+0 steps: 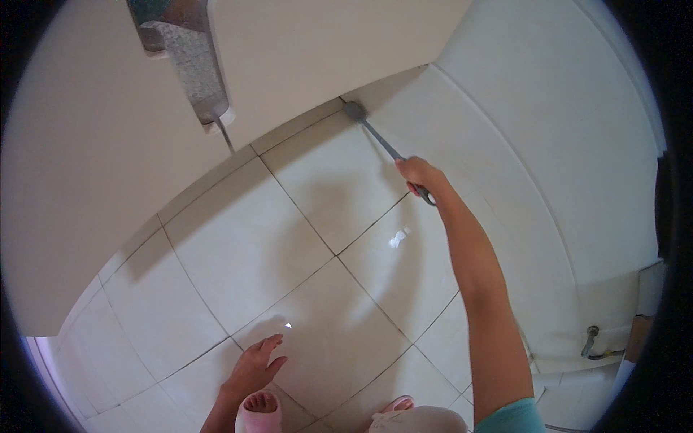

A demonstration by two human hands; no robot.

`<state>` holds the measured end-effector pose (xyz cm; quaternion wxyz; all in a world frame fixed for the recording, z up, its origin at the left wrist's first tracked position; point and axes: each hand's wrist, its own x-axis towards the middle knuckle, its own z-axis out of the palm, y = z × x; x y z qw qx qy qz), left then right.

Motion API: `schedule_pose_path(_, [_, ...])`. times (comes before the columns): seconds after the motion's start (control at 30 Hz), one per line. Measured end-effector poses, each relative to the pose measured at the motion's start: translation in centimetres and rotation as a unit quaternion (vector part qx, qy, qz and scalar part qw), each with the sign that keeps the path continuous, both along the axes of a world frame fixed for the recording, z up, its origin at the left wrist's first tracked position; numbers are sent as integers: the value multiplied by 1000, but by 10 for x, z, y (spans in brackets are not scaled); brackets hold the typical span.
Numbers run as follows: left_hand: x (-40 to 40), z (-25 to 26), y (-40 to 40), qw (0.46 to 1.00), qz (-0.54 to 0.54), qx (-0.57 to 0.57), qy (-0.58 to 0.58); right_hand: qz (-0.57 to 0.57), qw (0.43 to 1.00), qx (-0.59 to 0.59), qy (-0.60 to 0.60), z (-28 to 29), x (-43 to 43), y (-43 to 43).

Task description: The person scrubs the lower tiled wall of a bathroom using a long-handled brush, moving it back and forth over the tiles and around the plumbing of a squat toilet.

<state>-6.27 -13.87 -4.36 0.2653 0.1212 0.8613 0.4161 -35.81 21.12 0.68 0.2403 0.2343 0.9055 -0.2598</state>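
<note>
My right hand (421, 176) grips the grey handle of a long-handled scrub brush (383, 139), whose looped end shows below my fist. Its dark round brush head (355, 111) is at the floor where the tiles meet the base of a beige panel. My left hand (257, 363) hangs above the tiled floor (330, 303) with thumb and fingers apart and nothing in it. The tiles are pale and glossy, with dark joints between them.
The beige panel (303, 59) with a slotted cut-out (195, 70) stands along the far side. A white wall (520, 103) rises at right. A small pipe fitting (591, 342) juts out low on the right. My feet in pink slippers (261, 414) are at the bottom.
</note>
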Motion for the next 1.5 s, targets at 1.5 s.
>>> schedule_pose_path(1.5, [-5, 0, -5, 999, -27, 13, 33, -112, 976, 171, -82, -1, 352, 155])
